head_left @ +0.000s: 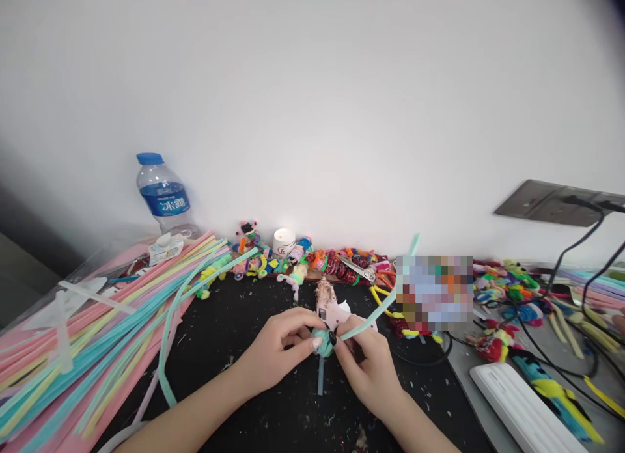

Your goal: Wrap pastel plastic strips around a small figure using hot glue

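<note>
Above black tabletop (273, 404), my left hand (289, 344) and right hand (367, 356) pinch a mint pipe-cleaner bundle (322, 343); probably mid-winding, I'd need to guide the loose strand (385, 306).

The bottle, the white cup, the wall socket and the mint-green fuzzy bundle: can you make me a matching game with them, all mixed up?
Things:
1. bottle
2. white cup
3. wall socket
4. mint-green bundle

Clues:
A. has a black plug in it
B. is held between the left hand and the right hand
C. wears a blue cap
D. stands among colourful fuzzy figures

Right pairs: 1-C, 2-D, 3-A, 4-B
</note>
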